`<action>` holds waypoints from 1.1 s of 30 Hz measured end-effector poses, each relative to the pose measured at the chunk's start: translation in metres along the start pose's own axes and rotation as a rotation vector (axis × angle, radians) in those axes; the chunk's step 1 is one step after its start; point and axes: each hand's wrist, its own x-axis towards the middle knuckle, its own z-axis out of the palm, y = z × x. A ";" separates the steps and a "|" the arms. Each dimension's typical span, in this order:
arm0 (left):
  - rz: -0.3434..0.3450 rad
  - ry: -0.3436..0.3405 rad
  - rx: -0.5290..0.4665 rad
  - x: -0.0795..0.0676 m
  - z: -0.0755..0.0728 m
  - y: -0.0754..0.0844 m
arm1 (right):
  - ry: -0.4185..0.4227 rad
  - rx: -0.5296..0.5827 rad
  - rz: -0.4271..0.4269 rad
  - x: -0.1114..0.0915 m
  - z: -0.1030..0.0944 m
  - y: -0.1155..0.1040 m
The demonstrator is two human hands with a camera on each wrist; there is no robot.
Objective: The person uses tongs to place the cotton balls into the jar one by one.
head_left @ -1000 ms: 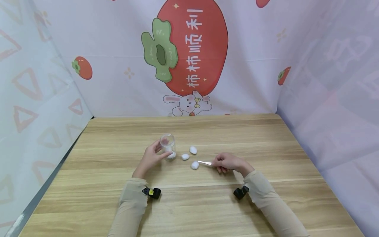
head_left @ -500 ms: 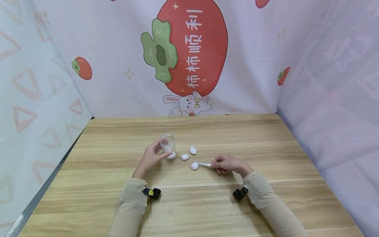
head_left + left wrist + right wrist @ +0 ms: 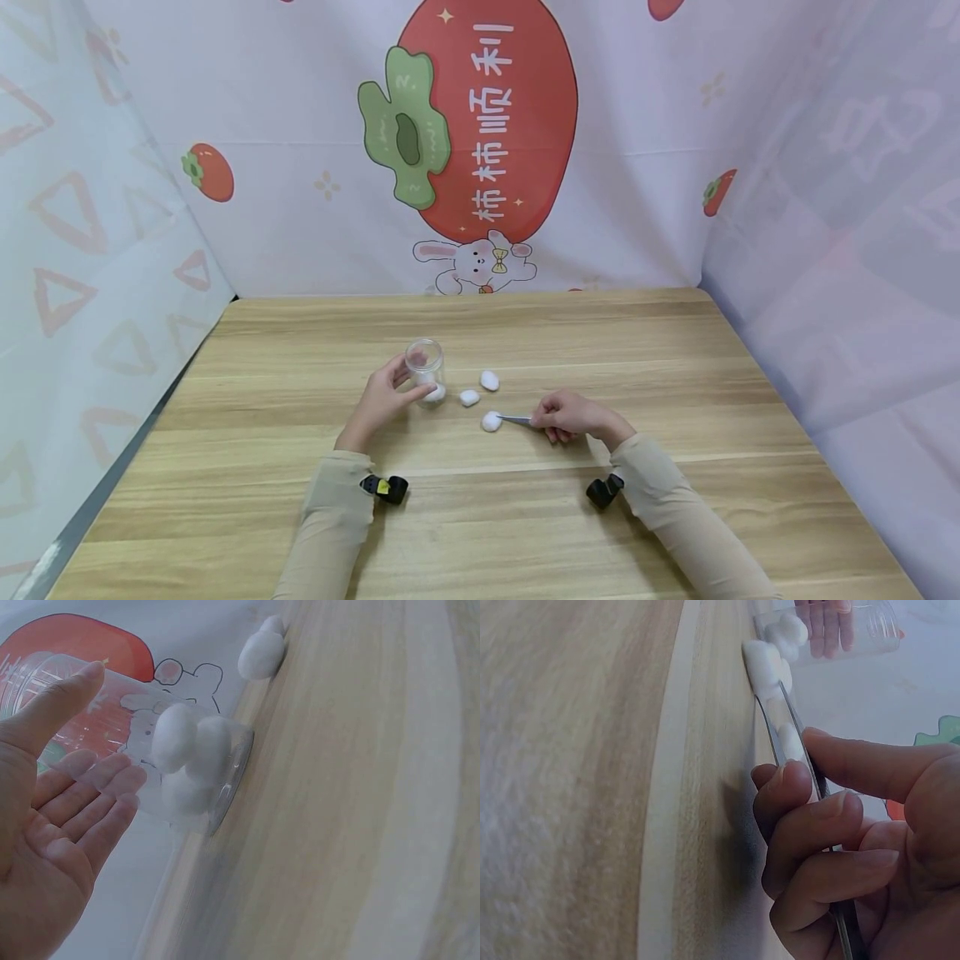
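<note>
The jar [image 3: 425, 354] stands upright on the table [image 3: 480, 533], gripped by the left hand [image 3: 385, 398]. From the left wrist I make out at least three white balls [image 3: 175, 739] inside; the head view blurs them. Right of the jar lie two loose balls [image 3: 490, 381] and, nearer the person, a third ball [image 3: 491, 422]. The right hand [image 3: 570, 415] pinches tweezers [image 3: 515, 420]; its wrist view alone shows their prongs parted at that ball.

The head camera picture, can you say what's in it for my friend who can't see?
A person's right hand holds slim silver metal tweezers, tips at a round white cotton-like ball on a pale wooden table. The left hand grips a clear cylindrical jar with fluffy white balls inside. Two more white cotton-like balls lie nearby.
</note>
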 end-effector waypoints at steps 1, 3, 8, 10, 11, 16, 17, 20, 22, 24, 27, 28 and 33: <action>0.005 0.000 0.003 0.000 0.000 0.001 | 0.004 -0.002 0.002 0.000 0.000 0.000; 0.009 -0.002 0.000 0.000 0.000 0.002 | 0.008 -0.005 0.006 0.000 0.000 0.000; 0.008 -0.004 -0.013 0.000 0.000 0.002 | 0.021 -0.012 -0.021 0.000 0.000 -0.001; 0.011 -0.005 -0.018 0.001 0.000 0.002 | 0.024 -0.007 -0.031 0.000 0.000 -0.001; 0.013 -0.006 -0.020 0.001 0.000 0.002 | 0.023 -0.004 -0.032 -0.001 0.000 -0.001; 0.021 -0.008 -0.028 0.001 0.000 0.003 | 0.022 0.027 -0.038 -0.001 0.000 0.000; 0.022 -0.007 -0.027 0.001 0.000 0.004 | 0.024 0.030 -0.041 -0.001 0.000 0.000; 0.027 -0.004 -0.027 0.000 0.000 0.004 | 0.030 0.036 -0.055 -0.001 0.001 0.001; 0.030 -0.003 -0.028 0.000 0.000 0.004 | 0.032 0.036 -0.061 -0.001 0.001 0.002; 0.034 -0.002 -0.028 0.000 -0.001 0.004 | 0.033 0.040 -0.064 -0.001 0.001 0.001; 0.038 -0.001 -0.027 0.000 -0.001 0.004 | 0.030 0.046 -0.067 -0.002 0.001 0.000; 0.039 -0.001 -0.027 0.000 -0.001 0.004 | 0.029 0.048 -0.068 -0.002 0.000 0.000; 0.037 -0.001 -0.024 0.000 -0.001 0.003 | 0.029 0.059 -0.069 -0.002 0.000 0.000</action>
